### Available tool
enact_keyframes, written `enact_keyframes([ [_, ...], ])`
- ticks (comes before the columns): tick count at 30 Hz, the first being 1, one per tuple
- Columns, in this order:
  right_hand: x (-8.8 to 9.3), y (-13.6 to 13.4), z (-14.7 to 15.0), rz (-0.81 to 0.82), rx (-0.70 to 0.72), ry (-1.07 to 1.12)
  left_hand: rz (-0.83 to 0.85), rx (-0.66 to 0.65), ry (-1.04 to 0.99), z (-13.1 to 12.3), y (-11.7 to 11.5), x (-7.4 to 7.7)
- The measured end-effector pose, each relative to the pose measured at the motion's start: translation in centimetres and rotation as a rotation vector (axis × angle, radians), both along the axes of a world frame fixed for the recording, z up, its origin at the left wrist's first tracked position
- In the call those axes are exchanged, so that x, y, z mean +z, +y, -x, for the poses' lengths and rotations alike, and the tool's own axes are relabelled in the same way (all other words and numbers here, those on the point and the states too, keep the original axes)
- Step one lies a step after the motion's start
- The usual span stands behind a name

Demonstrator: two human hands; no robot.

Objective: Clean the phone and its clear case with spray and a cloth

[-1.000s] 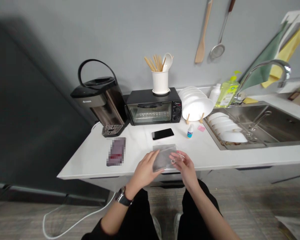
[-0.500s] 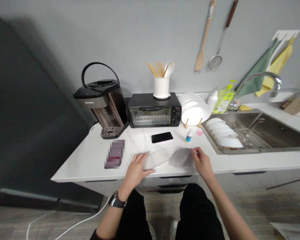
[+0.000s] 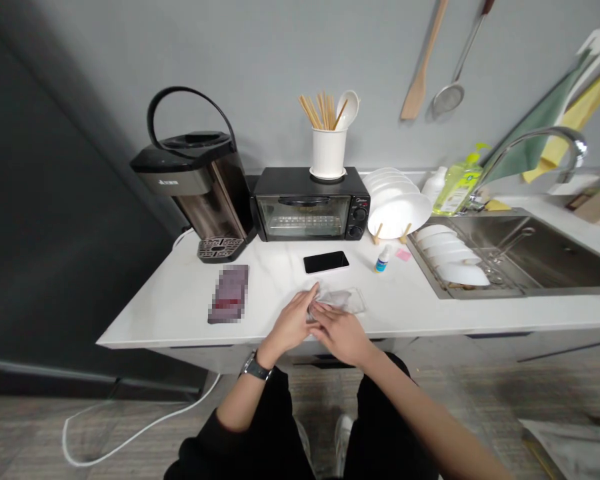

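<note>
A clear plastic phone case (image 3: 344, 300) lies flat near the front edge of the white counter (image 3: 180, 313). My left hand (image 3: 293, 323), with a watch on its wrist, grips the case's left end with thumb and fingers. My right hand (image 3: 341, 331) lies close against the left one, fingers on the same end of the case. What the fingers pinch there is hidden. A black phone (image 3: 326, 262) lies face up just behind the case.
A small dropper bottle (image 3: 381, 259), a pink eraser (image 3: 403, 255) and a blurred dark booklet (image 3: 229, 302) lie on the counter. Behind stand a toaster oven (image 3: 307, 213), a water boiler (image 3: 195, 183) and a plate rack (image 3: 397, 212). The sink (image 3: 540, 250) with bowls (image 3: 455, 255) is at the right.
My right hand came back from the right, where it had set down a grey sheet, and now meets my left hand at the case's left end. The grey sheet is no longer visible.
</note>
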State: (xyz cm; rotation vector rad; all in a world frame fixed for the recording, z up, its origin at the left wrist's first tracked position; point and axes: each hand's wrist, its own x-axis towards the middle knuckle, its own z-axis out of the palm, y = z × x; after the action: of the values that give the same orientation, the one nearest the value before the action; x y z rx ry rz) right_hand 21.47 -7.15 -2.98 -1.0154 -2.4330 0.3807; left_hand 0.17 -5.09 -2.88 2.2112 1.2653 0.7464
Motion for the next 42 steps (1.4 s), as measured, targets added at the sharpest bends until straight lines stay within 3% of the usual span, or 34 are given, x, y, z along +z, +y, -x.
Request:
enact_keyframes([
  [3, 0.9, -0.3, -2.2, 0.100, 0.072, 0.044, 0.022, 0.009, -0.020, 0.0, 0.1, 0.1],
  [6, 0.9, 0.1, -4.7, 0.103, -0.085, 0.018, 0.016, -0.022, -0.044, -0.2, 0.2, 0.2],
  [9, 0.7, 0.4, -3.5, 0.032, -0.140, 0.015, 0.022, -0.037, -0.048, -0.2, 0.4, 0.2],
  [13, 0.9, 0.1, -2.2, 0.044, 0.045, 0.016, 0.047, -0.024, -0.041, -0.1, 0.5, 0.3],
  [17, 1.1, 0.4, -4.6, 0.042, -0.101, -0.033, 0.015, -0.050, -0.043, -0.2, 0.5, 0.5],
  [19, 0.9, 0.7, -4.1, 0.021, -0.139, -0.004, 0.018, -0.064, -0.037, -0.3, 0.6, 0.6],
  [22, 0.8, 0.6, -2.2, 0.029, -0.003, 0.036, 0.050, -0.057, -0.037, -0.2, 0.6, 0.6],
  [24, 1.0, 0.4, -2.6, 0.076, 0.066, 0.020, 0.058, -0.052, -0.043, -0.1, 0.6, 0.6],
  [28, 1.5, 0.6, -5.7, 0.139, -0.079, 0.004, 0.025, -0.065, -0.027, -0.3, 0.8, 0.6],
  [31, 1.4, 0.7, -4.2, 0.062, -0.111, 0.041, 0.009, -0.081, -0.001, -0.4, 1.0, 0.6],
  [34, 1.3, 0.2, -2.1, 0.037, 0.012, 0.038, 0.009, -0.101, -0.008, -0.3, 1.0, 0.6],
  [36, 1.4, -0.1, -2.9, 0.066, 0.035, 0.006, 0.007, -0.102, -0.012, -0.2, 1.0, 0.7],
  [39, 1.4, 0.0, -5.2, 0.101, -0.071, -0.016, 0.008, -0.088, 0.010, -0.3, 0.9, 0.7],
  [42, 1.0, 0.1, -4.4, 0.051, -0.134, -0.001, 0.003, -0.101, 0.028, -0.4, 0.9, 0.8],
])
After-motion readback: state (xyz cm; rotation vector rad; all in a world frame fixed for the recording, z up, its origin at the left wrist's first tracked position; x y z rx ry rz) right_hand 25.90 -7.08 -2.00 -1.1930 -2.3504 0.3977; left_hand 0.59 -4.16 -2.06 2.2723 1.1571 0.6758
